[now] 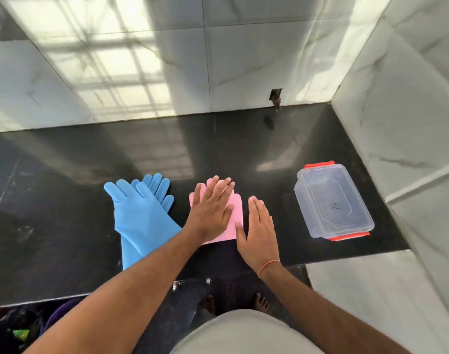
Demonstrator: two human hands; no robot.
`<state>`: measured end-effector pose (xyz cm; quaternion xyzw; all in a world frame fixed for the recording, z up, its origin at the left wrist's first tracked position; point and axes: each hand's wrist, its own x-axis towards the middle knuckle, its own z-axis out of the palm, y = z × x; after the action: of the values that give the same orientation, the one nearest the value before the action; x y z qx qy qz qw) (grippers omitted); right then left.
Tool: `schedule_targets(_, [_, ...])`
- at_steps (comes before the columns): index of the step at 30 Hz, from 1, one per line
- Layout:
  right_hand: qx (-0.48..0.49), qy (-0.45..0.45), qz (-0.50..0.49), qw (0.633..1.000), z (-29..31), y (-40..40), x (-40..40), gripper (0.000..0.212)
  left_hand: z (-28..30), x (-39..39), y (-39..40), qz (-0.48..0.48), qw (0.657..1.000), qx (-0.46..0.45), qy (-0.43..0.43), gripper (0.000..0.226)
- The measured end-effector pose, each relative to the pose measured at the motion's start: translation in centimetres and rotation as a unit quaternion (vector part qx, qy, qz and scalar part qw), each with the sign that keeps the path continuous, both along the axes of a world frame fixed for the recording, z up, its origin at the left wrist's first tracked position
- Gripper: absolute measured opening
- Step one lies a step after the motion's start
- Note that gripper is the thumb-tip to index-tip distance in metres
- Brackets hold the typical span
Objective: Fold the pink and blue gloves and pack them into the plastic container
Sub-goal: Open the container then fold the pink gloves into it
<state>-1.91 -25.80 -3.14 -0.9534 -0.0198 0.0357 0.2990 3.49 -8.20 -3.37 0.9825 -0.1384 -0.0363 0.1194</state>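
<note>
Two pink gloves point(235, 213), apparently already folded into a compact pad, lie near the front edge of the black counter point(65, 200), long axis running front to back. Left hand point(211, 210) presses flat on the pad, fingers spread. Right hand point(259, 226) lies flat and open just beside the pad's right edge, thumb touching it. Plastic container point(333, 200) sits open to the right, toward the counter's right edge, nearer the right hand, so the pad likely travels rightward. Blue gloves point(141, 213) lie unfolded, overlapping, left of the pad, cuffs toward the front edge.
</note>
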Motion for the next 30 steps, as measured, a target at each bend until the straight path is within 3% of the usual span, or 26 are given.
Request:
schedule_targets(5, [0.137,0.056,-0.23,0.962,0.4,-4.1,-3.3,0.072,2.3,3.5,-6.4,-0.05,0.993,-0.108,0.005,0.063])
schedule_targets(9, [0.232,0.058,-0.366,0.899,0.5,-8.4,-5.5,0.07,3.7,6.1,-12.3,0.022,0.958,-0.261,0.115,0.064])
schedule_targets(14, [0.248,0.034,-0.464,0.85,1.6,-12.5,-5.7,0.071,4.6,7.5,-18.2,0.051,0.921,-0.33,0.202,0.065])
schedule_targets(17, [0.291,0.015,-0.469,0.834,1.8,-14.2,-5.1,0.064,4.5,7.7,-20.4,0.069,0.899,-0.376,0.213,0.05])
schedule_targets(22, [0.346,-0.018,-0.45,0.823,1.7,-16.4,-4.2,0.033,4.0,7.4,-20.5,0.154,0.858,-0.439,0.218,0.034])
schedule_targets(26, [0.35,-0.029,-0.447,0.822,2.0,-17.4,-3.3,0.013,3.5,6.2,-18.4,0.207,0.857,-0.419,0.216,0.029])
schedule_targets(30, [0.314,-0.008,-0.4,0.861,2.3,-18.3,-1.7,0.023,2.8,3.3,-15.7,0.242,0.868,-0.366,0.234,0.033])
